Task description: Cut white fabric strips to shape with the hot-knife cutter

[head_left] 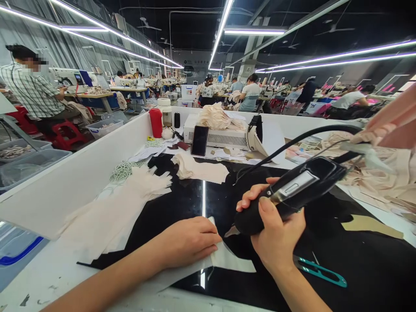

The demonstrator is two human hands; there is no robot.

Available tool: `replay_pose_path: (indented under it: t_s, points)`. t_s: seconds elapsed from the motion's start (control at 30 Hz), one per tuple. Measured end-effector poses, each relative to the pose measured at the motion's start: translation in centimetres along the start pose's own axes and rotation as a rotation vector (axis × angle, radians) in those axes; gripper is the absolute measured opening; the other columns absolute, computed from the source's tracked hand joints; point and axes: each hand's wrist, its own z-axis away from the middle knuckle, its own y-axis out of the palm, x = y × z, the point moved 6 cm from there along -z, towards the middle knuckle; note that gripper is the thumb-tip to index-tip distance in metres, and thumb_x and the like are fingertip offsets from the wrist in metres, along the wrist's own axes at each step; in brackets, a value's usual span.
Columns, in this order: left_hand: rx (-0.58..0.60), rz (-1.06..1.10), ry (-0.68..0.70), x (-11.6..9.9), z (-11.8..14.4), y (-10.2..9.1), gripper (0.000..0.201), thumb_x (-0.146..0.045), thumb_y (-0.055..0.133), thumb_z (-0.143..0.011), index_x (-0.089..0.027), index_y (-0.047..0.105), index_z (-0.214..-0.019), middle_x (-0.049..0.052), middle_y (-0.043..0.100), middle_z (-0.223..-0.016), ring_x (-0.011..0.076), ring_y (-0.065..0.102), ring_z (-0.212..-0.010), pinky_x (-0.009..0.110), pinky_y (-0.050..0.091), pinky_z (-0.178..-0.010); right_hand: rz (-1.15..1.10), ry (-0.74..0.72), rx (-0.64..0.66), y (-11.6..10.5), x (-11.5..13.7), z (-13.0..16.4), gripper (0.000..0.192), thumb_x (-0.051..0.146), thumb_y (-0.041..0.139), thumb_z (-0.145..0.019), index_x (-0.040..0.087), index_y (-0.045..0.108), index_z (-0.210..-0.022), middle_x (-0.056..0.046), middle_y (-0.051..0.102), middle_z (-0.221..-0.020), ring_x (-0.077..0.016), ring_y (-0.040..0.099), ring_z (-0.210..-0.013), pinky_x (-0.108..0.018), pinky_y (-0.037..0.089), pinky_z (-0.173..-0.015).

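Observation:
My right hand [276,221] is wrapped round a black corded handheld power tool [292,186] with a silver panel on its side. The tool tilts down to the left, and its small pale tip [232,231] is close to a cream fabric piece [232,258]. The fingertips of my left hand [191,240] press together on that piece, just left of the tip. What lies under the palm is hidden. Beneath both hands is a glossy black work surface [169,212]. Teal thread snips [325,273] lie right of my right wrist.
Cream fabric stacks lie left [110,212] and ahead [201,169]. A phone [199,140] leans on a white vented box [224,138]. The tool's black cable [292,145] arches to the right, by a fabric heap [386,173]. White side panels [81,169] edge the table. Several people sit at sewing machines beyond.

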Motion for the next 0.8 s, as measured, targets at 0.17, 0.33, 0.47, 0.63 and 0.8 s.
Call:
replay_pose_path:
  t_s: [0.17, 0.33, 0.47, 0.63, 0.8]
  points:
    - [0.065, 0.007, -0.026, 0.1, 0.3, 0.1, 0.020, -0.024, 0.055, -0.108, -0.018, 0.073, -0.112, 0.008, 0.071, -0.115, 0.0206, 0.069, -0.104, 0.028, 0.055, -0.094, 0.021, 0.015, 0.020, 0.1, -0.3, 0.5, 0.034, 0.028, 0.081, -0.087, 0.027, 0.062, -0.114, 0.005, 0.067, -0.081, -0.0145, 0.065, -0.062, -0.032, 0.058, -0.058]
    - [0.081, -0.029, -0.014, 0.0, 0.5, -0.2, 0.023, -0.027, 0.051, -0.111, -0.020, 0.072, -0.115, 0.007, 0.070, -0.118, 0.0197, 0.069, -0.106, 0.027, 0.054, -0.094, 0.033, 0.036, 0.026, 0.3, -0.5, 0.8, 0.034, 0.027, 0.080, -0.087, 0.027, 0.060, -0.114, 0.005, 0.068, -0.081, -0.0146, 0.065, -0.062, -0.033, 0.057, -0.060]
    - [0.076, -0.061, 0.008, -0.3, 0.5, -0.3, 0.025, -0.027, 0.048, -0.111, -0.022, 0.072, -0.118, 0.007, 0.071, -0.118, 0.0200, 0.069, -0.106, 0.027, 0.054, -0.094, 0.036, 0.042, 0.036, 0.4, -0.6, 1.0, 0.034, 0.026, 0.079, -0.088, 0.027, 0.060, -0.115, 0.005, 0.067, -0.082, -0.0147, 0.065, -0.062, -0.033, 0.057, -0.061]
    - [0.080, -0.058, 0.017, -0.3, 0.5, -0.3, 0.024, -0.028, 0.050, -0.111, -0.021, 0.072, -0.119, 0.008, 0.071, -0.118, 0.0209, 0.069, -0.107, 0.028, 0.054, -0.096, 0.060, 0.038, 0.031, 0.5, -0.5, 1.1, 0.032, 0.025, 0.078, -0.088, 0.028, 0.059, -0.114, 0.005, 0.067, -0.081, -0.0145, 0.065, -0.063, -0.033, 0.057, -0.061]
    - [0.078, -0.051, 0.032, -0.3, 0.6, -0.3, 0.024, -0.027, 0.051, -0.111, -0.021, 0.073, -0.119, 0.008, 0.071, -0.118, 0.0216, 0.069, -0.109, 0.029, 0.055, -0.096, 0.057, 0.047, 0.018, 0.0, 0.1, 1.1, 0.032, 0.025, 0.079, -0.087, 0.028, 0.060, -0.113, 0.005, 0.066, -0.080, -0.0146, 0.064, -0.062, -0.033, 0.057, -0.060]
